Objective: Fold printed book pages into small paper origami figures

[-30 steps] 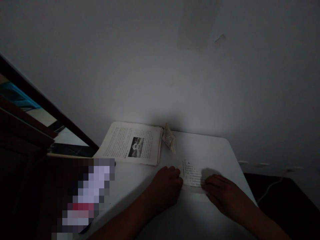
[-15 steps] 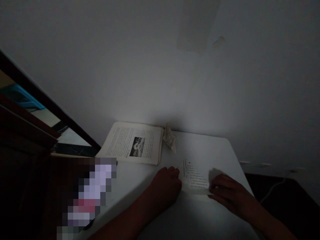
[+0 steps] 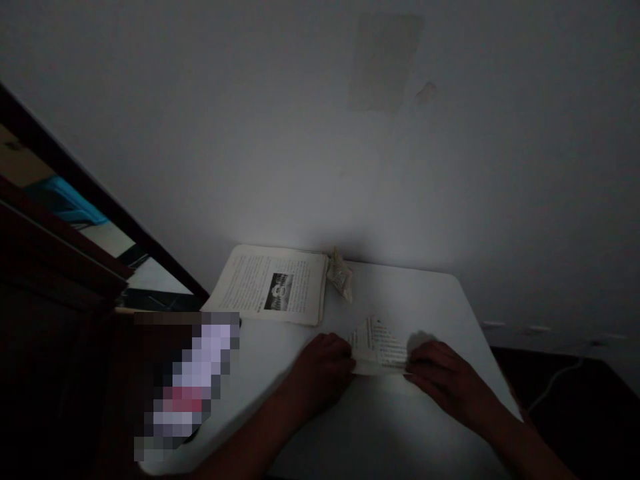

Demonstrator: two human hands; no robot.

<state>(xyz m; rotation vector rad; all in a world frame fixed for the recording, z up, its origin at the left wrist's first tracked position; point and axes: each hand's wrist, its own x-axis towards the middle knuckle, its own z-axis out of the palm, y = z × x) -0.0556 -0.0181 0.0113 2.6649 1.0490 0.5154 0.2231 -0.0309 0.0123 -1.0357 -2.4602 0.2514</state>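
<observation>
a: start with the head view. where is the paper?
b: the folded paper [image 3: 381, 348] is at the near part of the white table [image 3: 425, 287], between the two hands. it is printed with rows of text, its peak points toward the wall [image 3: 280, 133], and a plain strip runs along its near edge.
a: and the left hand [image 3: 323, 371]?
b: its fingers are curled together and clamped on the left end of the folded paper; the very tips are hidden.
a: the right hand [image 3: 445, 375]?
b: thumb and fingers are pinched on the right corner, thumb on the near side.
a: what lies around them?
b: beyond the left hand, a stack of printed pages [image 3: 250, 283] lies flat near the wall, with a dark picture [image 3: 279, 292] on the top sheet. just beside its right edge is a pointed paper figure [image 3: 341, 277].
a: further left?
b: a blurred-out object [image 3: 193, 380] by the table's left edge; i cannot tell what it is. past a slanting dark bar [image 3: 100, 193], something blue [image 3: 75, 201] shows.
a: on the right?
b: a pale cable [image 3: 555, 382] over a dark area beside the table.
</observation>
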